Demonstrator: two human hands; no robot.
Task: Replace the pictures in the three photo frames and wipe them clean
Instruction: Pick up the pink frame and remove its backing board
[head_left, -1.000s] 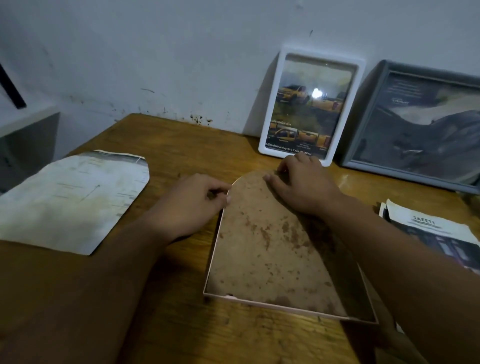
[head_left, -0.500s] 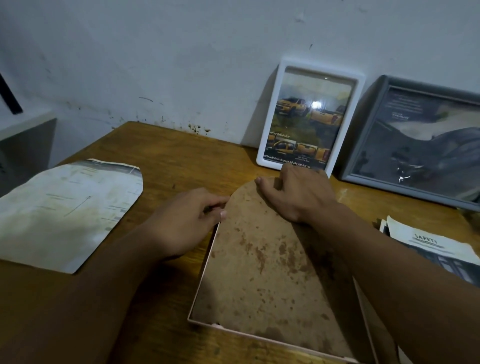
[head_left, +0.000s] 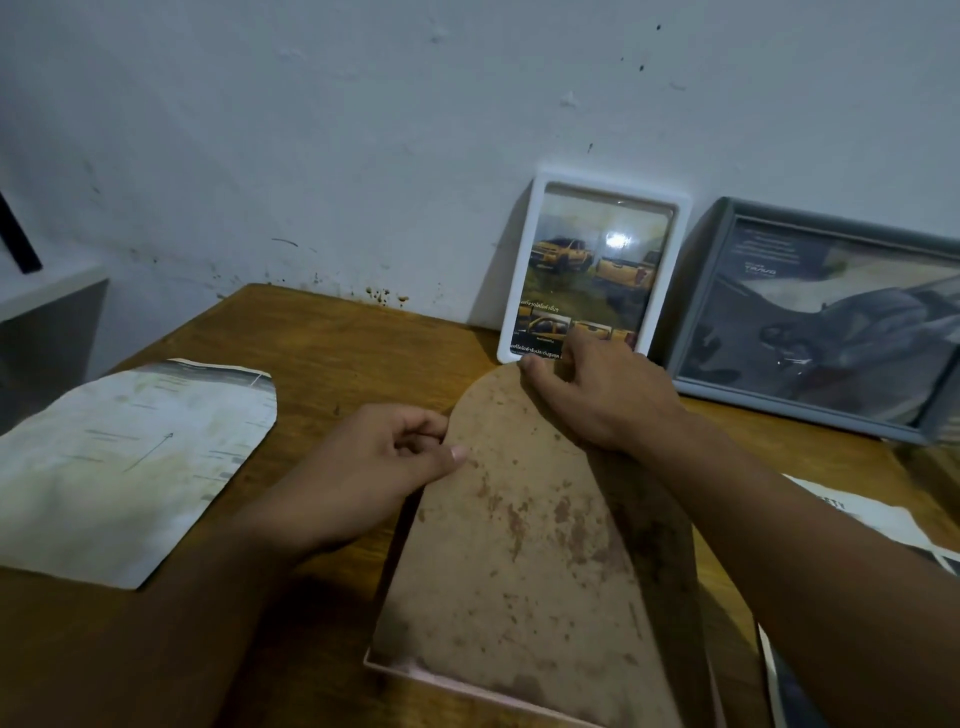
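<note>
An arch-topped pink frame (head_left: 387, 666) lies face down on the wooden table, with its stained brown backing board (head_left: 524, 551) set in it. My left hand (head_left: 374, 470) pinches the board's upper left edge with thumb and fingers. My right hand (head_left: 597, 395) presses flat on the board's rounded top. A white frame (head_left: 595, 270) with a picture of yellow trucks leans on the wall behind. To its right leans a grey frame (head_left: 826, 322) with a dark car picture. An arch-cut old picture (head_left: 119, 467) lies at the left.
Printed pages (head_left: 878, 525) lie on the table at the right, under my right forearm. A pale ledge (head_left: 47, 291) stands beyond the table's left end. The wall runs close behind the table's far edge.
The view has tilted up, so everything sits lower in the frame. My hands have slid a little along the top edge of the backing board; the frame stays flat on the table.
</note>
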